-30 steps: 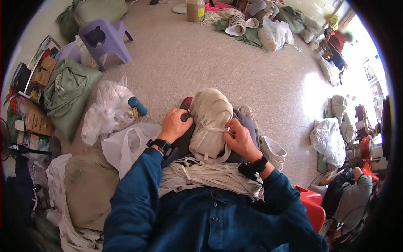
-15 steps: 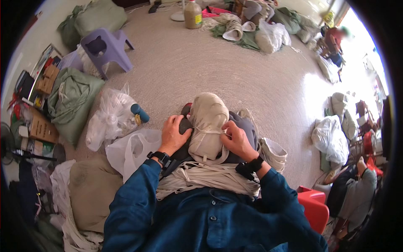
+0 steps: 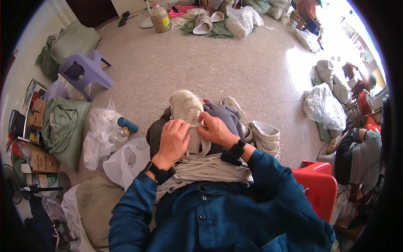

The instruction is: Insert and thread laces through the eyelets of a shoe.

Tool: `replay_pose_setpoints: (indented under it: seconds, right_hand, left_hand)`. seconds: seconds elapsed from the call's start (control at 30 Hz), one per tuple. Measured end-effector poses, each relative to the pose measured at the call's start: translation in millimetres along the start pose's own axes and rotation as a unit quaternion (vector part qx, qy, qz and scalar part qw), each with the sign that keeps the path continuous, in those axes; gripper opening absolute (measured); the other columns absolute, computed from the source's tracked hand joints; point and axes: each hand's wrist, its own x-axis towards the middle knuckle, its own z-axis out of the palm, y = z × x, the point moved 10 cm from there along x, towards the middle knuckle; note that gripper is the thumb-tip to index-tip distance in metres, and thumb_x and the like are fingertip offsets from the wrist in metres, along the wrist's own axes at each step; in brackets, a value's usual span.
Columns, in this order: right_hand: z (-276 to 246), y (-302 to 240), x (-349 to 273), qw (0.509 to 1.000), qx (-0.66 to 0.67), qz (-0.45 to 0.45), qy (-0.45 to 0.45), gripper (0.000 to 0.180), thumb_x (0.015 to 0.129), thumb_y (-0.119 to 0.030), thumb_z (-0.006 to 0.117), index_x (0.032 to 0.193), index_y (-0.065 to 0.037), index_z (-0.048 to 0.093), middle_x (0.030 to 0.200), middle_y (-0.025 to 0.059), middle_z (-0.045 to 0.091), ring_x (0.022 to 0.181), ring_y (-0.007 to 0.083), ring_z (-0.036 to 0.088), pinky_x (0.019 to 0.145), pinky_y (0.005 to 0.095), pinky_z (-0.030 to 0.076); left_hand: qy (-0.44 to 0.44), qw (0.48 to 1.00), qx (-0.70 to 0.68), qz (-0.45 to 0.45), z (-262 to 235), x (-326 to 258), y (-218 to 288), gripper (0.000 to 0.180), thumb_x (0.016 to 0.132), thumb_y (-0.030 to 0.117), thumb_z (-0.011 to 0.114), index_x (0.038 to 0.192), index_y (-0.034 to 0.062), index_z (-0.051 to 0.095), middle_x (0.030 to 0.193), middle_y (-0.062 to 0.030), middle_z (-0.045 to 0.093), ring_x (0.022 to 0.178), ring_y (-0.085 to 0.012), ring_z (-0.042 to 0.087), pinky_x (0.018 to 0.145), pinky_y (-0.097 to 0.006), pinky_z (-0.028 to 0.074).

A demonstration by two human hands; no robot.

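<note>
A beige shoe upper [image 3: 184, 105] rests on my lap, its toe end pointing away from me. My left hand [image 3: 174, 138] lies over its left side, fingers bent and closed at the lacing. My right hand [image 3: 217, 132] pinches at the lacing from the other side. A pale shoelace [image 3: 196, 124] runs between the fingertips of both hands; its ends are hidden. Across my lap, nearer my body, lies a thick bundle of off-white laces [image 3: 210, 170]. To the right of my knees stands a stack of nested shoe uppers [image 3: 265, 136].
A red plastic stool [image 3: 315, 189] is at my right. On the left are a white plastic bag [image 3: 128, 161], a blue bottle [image 3: 127, 124], a green sack [image 3: 67, 130] and a purple stool [image 3: 86, 73]. At right, another person in grey [image 3: 365, 159] sits near a bagged bundle [image 3: 325, 107].
My left hand has moved from the upper's left edge onto its lacing, close to my right hand. The upper has tilted slightly left. The whole view has shifted.
</note>
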Motion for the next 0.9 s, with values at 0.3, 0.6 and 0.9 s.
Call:
replay_pose_setpoints:
  seconds: [0.3,0.6,0.9]
  right_hand:
    - [4,6,-1,1.0,-0.005,0.009,0.0,0.028,0.085,-0.017,0.063,0.107,-0.005,0.052,0.072,0.0211,0.064,0.073,0.0428,0.065,0.066,0.0513,0.049]
    - [6,10,-8,0.997,0.062,0.055,0.002,0.028,0.087,-0.017,0.068,0.107,-0.003,0.055,0.071,0.0144,0.064,0.065,0.0286,0.064,0.06,0.0405,0.049]
    - [-1,-22,-73,0.861,0.426,0.2,-0.19,0.021,0.096,-0.01,0.065,0.114,-0.005,0.059,0.091,0.0045,0.071,0.067,0.0074,0.062,0.056,0.0215,0.048]
  left_hand:
    - [-0.005,0.991,0.132,0.0,-22,-2,-24,0.005,0.089,0.01,0.059,0.091,0.0062,0.06,0.09,-0.0106,0.056,0.092,-0.0311,0.057,0.088,-0.045,0.041]
    - [0.079,0.916,0.172,-0.354,-203,-129,-154,0.008,0.093,0.005,0.059,0.1,0.001,0.057,0.099,-0.0155,0.06,0.091,-0.0345,0.059,0.08,-0.043,0.047]
    - [-0.097,0.861,-0.414,-0.278,-5,-46,-7,0.022,0.099,0.007,0.061,0.12,0.0007,0.064,0.101,-0.006,0.07,0.094,-0.0104,0.064,0.084,-0.026,0.052]
